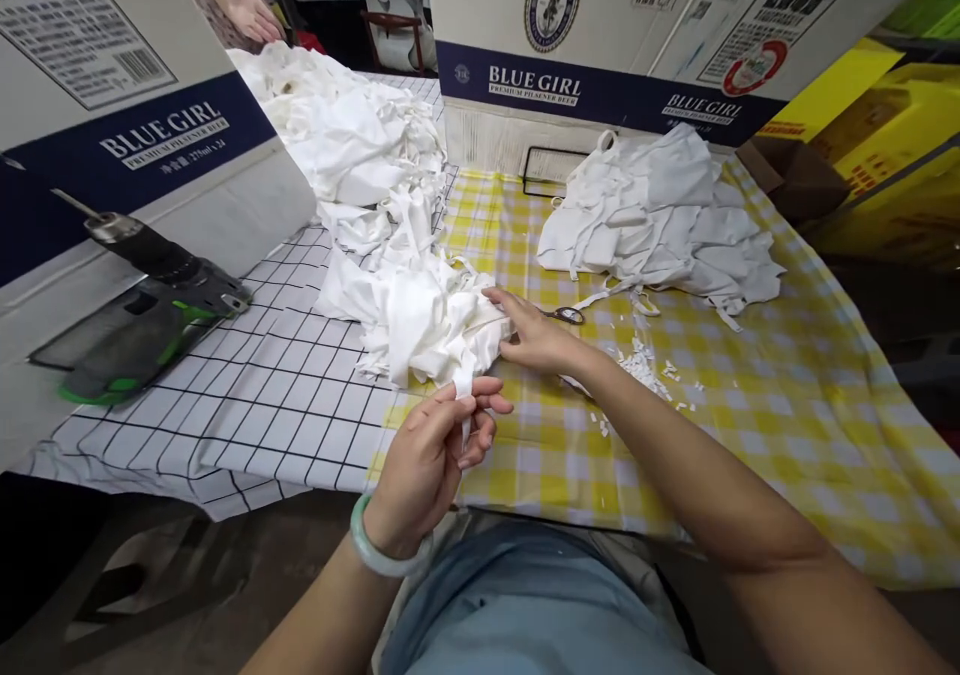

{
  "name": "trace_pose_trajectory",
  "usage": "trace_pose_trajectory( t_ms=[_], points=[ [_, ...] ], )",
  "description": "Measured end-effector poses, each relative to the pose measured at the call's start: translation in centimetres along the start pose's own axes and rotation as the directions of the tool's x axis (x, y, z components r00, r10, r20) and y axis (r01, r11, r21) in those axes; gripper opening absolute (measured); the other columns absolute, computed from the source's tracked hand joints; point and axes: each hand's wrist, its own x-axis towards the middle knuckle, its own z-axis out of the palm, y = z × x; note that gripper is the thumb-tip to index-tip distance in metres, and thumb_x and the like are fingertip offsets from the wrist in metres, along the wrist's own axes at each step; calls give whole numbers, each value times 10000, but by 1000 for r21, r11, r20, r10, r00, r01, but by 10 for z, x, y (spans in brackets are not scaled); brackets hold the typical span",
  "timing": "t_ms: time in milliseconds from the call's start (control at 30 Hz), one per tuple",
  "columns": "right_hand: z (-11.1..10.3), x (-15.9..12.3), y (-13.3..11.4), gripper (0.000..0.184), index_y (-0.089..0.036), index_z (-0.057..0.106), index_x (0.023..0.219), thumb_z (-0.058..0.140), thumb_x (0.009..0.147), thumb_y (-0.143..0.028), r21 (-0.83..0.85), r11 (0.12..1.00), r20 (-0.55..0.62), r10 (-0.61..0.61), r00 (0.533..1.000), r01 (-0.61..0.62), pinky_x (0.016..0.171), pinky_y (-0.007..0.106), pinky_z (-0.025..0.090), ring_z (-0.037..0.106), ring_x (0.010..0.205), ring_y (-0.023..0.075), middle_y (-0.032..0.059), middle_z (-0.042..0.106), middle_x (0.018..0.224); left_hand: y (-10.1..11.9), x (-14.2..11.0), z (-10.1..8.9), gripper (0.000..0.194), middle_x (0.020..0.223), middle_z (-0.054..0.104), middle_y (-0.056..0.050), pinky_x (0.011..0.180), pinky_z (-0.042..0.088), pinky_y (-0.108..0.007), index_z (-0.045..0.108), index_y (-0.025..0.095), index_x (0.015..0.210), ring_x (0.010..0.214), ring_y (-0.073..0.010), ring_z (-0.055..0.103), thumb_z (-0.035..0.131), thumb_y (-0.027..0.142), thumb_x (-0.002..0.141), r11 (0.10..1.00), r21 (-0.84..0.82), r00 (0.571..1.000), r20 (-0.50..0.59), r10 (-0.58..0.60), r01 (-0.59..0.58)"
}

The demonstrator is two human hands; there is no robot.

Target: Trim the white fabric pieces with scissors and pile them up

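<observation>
Between its thumb and fingers, my left hand (442,430) pinches a narrow white fabric strap (465,387). The strap runs up into a heap of white cloth pieces (420,315) lying in front of me. My right hand (536,335) rests at the right edge of this heap, fingers spread and touching the cloth. Just beyond that hand lies a pair of scissors (568,315), with only a dark handle loop showing. Small white fabric clippings (643,370) are scattered on the tablecloth to the right of my right wrist.
A second white cloth pile (660,220) lies back right on the yellow checked tablecloth (810,405). Blue Girl cartons stand at the left (262,190) and back (480,135). A power drill (161,300) sits left. Another person's hand (251,5) is beyond the far heap.
</observation>
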Motion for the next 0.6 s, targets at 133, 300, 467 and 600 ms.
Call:
trace_pose_trajectory(
  t_ms=[133, 300, 467, 600],
  points=[
    [-2, -12, -20, 411, -244, 623, 1169, 626, 770, -148, -17, 966, 206, -247, 947, 256, 1158, 494, 262, 364, 1403, 284, 98, 466, 1460, 4, 1, 3, 323, 849, 661, -110, 439, 263, -176, 723, 78, 1049, 574, -85, 484, 565, 211, 800, 998, -36, 989, 138, -51, 56],
    [-13, -2, -34, 73, -213, 552, 840, 567, 826, -143, 129, 954, -65, -265, 962, 272, 972, 384, 448, 598, 1039, 206, 56, 647, 1035, 9, 0, -4, 232, 792, 632, -58, 413, 208, -170, 707, 114, 995, 496, -45, 407, 589, 247, 845, 997, -29, 997, 40, -71, 72],
    [-25, 15, -54, 133, -214, 514, 806, 530, 792, -83, 77, 954, -236, -265, 935, 289, 803, 290, 458, 542, 793, 141, -15, 541, 810, 21, 1, -5, 230, 700, 571, -9, 421, 212, -164, 700, 122, 902, 463, -20, 353, 659, 343, 853, 991, 129, 999, -27, 26, -22],
    [-41, 33, -83, 157, -195, 567, 858, 525, 791, -59, 77, 942, -259, -299, 918, 328, 766, 255, 436, 517, 787, 100, -45, 482, 792, 64, -9, 5, 241, 482, 387, 58, 413, 241, -179, 710, 164, 1016, 423, -50, 297, 632, 352, 887, 934, 254, 968, 35, 249, -249]
  ],
)
